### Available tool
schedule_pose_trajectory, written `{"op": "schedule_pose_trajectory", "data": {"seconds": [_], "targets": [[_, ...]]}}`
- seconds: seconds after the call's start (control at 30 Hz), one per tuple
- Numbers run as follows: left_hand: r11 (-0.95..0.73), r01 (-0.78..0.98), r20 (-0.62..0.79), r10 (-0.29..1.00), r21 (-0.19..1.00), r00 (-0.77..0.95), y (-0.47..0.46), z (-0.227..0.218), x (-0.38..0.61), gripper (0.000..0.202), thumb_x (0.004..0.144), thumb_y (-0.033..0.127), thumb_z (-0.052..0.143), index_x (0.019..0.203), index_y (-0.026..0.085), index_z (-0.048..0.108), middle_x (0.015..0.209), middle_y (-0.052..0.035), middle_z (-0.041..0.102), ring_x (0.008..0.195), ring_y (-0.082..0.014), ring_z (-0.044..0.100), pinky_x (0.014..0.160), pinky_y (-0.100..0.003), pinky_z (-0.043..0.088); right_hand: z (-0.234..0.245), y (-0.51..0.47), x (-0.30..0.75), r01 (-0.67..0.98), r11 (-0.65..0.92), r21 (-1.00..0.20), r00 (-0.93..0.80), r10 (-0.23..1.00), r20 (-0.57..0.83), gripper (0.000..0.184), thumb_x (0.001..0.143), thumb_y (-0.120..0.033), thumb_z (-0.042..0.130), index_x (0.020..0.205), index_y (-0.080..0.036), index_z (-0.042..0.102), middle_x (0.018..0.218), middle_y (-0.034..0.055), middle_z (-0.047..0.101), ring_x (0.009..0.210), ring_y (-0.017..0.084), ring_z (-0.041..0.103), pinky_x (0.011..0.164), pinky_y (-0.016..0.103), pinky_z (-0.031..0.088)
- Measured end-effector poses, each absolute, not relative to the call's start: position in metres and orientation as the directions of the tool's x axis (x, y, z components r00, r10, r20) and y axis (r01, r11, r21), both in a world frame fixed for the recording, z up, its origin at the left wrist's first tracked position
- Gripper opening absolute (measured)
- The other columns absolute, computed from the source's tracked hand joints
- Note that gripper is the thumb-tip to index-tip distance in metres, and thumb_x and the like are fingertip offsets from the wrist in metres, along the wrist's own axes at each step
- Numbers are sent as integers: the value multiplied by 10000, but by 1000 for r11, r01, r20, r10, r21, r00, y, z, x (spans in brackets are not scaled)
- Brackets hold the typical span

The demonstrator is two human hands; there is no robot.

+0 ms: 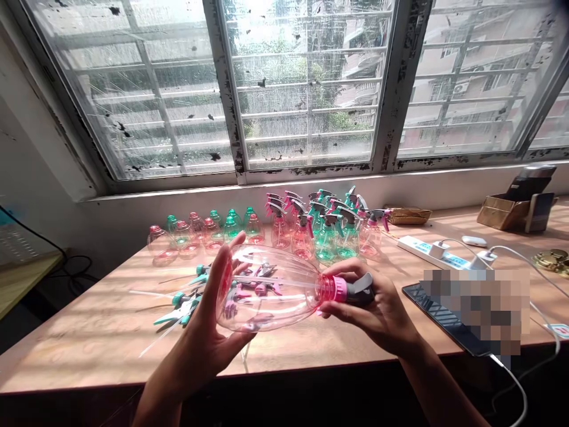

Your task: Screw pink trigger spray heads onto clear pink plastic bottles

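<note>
A clear pink spray bottle [275, 290] lies sideways in the air above the table's front part, its base to the left. My left hand [217, 320] is wrapped round the base end, thumb below and fingers above. At the neck, my right hand [373, 308] grips the pink collar and grey spray head [349, 289]. A dip tube runs inside the bottle. Behind and below it lie loose pink spray heads [262, 287], partly seen through the plastic. Loose green spray heads [182, 305] with thin tubes rest left of my left hand.
Open bottles without heads [208, 231] stand at the back left; several bottles with spray heads [329, 228] stand beside them. To the right are a power strip [438, 252], a tablet [444, 317], white cables and a cardboard box [500, 210]. Windows rise behind.
</note>
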State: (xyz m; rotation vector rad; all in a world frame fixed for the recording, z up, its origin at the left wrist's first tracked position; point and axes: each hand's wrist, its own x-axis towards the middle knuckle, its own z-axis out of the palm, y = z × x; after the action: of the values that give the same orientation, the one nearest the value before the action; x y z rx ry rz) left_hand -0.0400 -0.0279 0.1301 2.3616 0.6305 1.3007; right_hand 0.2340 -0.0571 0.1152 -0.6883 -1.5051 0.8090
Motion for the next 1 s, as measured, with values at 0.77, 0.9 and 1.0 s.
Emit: {"op": "schedule_pose_trajectory", "data": {"seconds": [0.77,0.9,1.0], "targets": [[-811,328,678,585,485,445,-31,137,-34,1064,860,466,816,1659,323,128,1717,-115,235,1574,-410,194,1254,-601,273,112,-57,234,72,638,-767,-37,770,637,348,776,-238,911,1046,-227,691,776,-13,726,619,146,680,530,211,538],[-812,273,690,582,515,430,-31,137,-34,1022,876,332,824,1643,389,150,1724,-82,220,1574,-387,215,1249,-597,285,115,-59,233,-17,580,-814,-59,812,580,304,806,-255,887,1026,-222,679,759,-13,734,608,161,728,523,216,568],[-829,202,713,554,522,429,-29,133,-35,941,949,254,737,1620,485,120,1728,-52,212,1563,-375,261,1211,-637,334,117,-59,233,-100,525,-845,-88,842,533,272,837,-271,862,1020,-224,666,753,-14,743,628,181,761,565,244,615]]}}
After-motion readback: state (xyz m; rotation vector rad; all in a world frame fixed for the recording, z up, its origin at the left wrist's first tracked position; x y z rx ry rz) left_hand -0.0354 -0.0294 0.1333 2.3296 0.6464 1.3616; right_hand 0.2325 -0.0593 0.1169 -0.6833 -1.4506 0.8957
